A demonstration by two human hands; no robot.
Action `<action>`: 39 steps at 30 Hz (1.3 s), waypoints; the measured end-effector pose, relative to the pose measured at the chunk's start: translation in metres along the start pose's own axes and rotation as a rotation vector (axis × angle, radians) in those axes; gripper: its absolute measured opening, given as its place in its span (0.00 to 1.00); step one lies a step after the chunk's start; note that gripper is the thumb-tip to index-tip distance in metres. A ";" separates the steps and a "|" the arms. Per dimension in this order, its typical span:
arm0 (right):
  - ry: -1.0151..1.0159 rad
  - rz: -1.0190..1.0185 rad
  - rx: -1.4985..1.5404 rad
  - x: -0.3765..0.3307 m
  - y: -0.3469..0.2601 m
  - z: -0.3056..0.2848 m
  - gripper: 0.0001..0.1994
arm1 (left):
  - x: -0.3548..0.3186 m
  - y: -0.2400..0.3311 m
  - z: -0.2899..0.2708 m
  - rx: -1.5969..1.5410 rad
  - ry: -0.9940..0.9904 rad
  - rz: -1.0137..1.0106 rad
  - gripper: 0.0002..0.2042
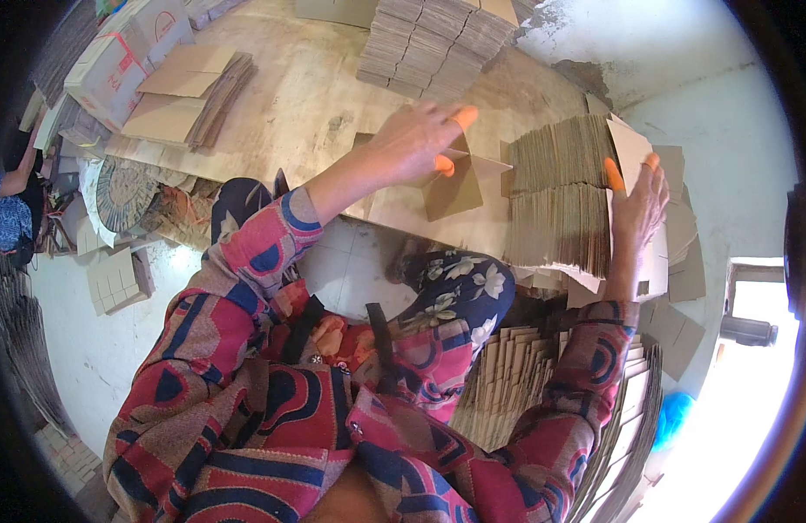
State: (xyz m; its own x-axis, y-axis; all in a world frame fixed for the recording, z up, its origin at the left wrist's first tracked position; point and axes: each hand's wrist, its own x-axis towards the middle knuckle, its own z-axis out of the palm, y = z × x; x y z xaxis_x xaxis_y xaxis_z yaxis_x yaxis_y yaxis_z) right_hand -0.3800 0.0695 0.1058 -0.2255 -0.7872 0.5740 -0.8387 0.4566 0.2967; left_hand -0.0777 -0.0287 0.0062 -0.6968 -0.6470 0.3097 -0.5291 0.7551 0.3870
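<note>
Folded cardboard piece flat on the worktop, just under the left hand and beside the big stack of flat cardboard sheets. Seen from the head camera only. Left hand stretched forward over the piece, fingers spread, orange rubber caps on two tips, one capped tip touching the piece's upper flap. Right hand resting on the right edge of the stack, fingers loosely spread, also orange-capped, thumb and forefinger pinching a single loose sheet tilted up off the top of the stack. Further stack of sheets at the far edge of the worktop, well apart from both hands. Pile of larger flat cardboard at far left of the worktop, closed cartons beyond it. More upright bundled sheets low down beside the lap, under the right forearm. Patterned red and blue sleeves on both arms. Another person's sleeve at the far left edge.
</note>
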 end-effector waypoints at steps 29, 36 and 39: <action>0.232 0.017 0.796 0.024 -0.016 -0.089 0.19 | -0.066 -0.053 -0.026 -0.087 0.230 -0.118 0.22; -0.189 0.020 1.175 0.013 -0.081 -0.132 0.16 | -0.062 -0.054 0.000 -0.161 0.278 -0.118 0.12; -0.333 -0.025 1.195 0.014 -0.090 -0.132 0.15 | -0.061 -0.062 0.006 -0.161 0.228 -0.130 0.08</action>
State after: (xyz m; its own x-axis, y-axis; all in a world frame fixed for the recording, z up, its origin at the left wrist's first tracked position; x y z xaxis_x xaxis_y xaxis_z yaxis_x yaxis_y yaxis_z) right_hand -0.2423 0.0725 0.1879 -0.1710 -0.9369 0.3049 -0.7309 -0.0869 -0.6770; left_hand -0.0056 -0.0349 -0.0422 -0.4924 -0.7577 0.4283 -0.5102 0.6499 0.5633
